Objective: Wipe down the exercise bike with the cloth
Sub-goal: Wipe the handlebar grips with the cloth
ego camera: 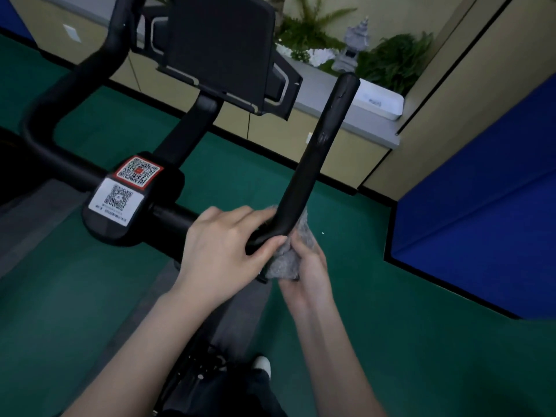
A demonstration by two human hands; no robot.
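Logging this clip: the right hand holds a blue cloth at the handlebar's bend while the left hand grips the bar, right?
The head view shows a grey cloth, not blue. The right hand holds it at the handlebar bend; the left hand grips the bar.

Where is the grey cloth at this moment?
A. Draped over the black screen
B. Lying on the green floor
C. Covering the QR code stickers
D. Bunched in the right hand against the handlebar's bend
D: the grey cloth is bunched in the right hand and sits against the bend of the handlebar, while the left hand grips the bar beside it.
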